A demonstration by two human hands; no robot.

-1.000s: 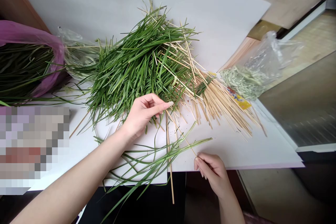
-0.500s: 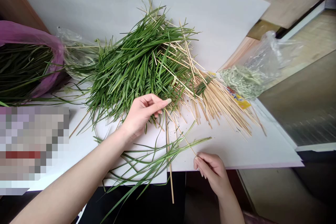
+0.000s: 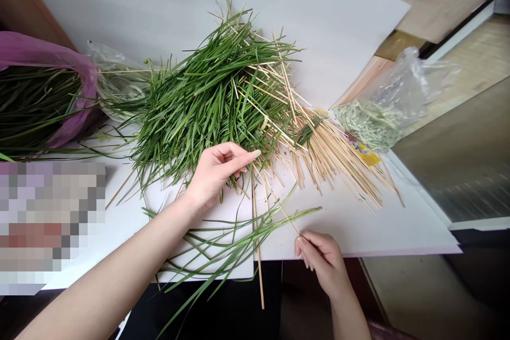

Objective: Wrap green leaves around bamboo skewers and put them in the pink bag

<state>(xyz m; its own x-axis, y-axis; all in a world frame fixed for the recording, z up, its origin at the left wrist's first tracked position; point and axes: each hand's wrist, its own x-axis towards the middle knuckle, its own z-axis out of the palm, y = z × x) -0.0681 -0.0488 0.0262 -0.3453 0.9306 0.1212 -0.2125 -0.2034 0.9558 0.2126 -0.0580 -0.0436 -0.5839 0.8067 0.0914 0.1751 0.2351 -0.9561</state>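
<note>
My right hand [image 3: 321, 257] pinches the lower end of a thin bamboo skewer [image 3: 285, 214] over the front edge of the white table. The skewer slants up and left towards my left hand [image 3: 229, 170], whose thumb and fingers are pressed together at the front of a heap of garlic chives [image 3: 199, 101]. What lies between those left fingertips is hidden. Under the skewer, a loose bunch of garlic chives [image 3: 239, 247] hangs over the table edge. A thicker bamboo stick [image 3: 258, 255] crosses this bunch nearly upright in view. A pile of bamboo skewers [image 3: 338, 154] spreads right of the heap.
At left, a purple plastic bag [image 3: 85, 77] holds more long green leaves, beside a clear bag [image 3: 115, 58]. Another clear bag [image 3: 414, 79] with pale green contents stands at right. White board [image 3: 319, 21] rises behind the heap. A blurred-out patch covers the lower left.
Almost nothing differs. Both hands and the skewer keep nearly the same place; the hanging chive tips at the bottom have shifted slightly.
</note>
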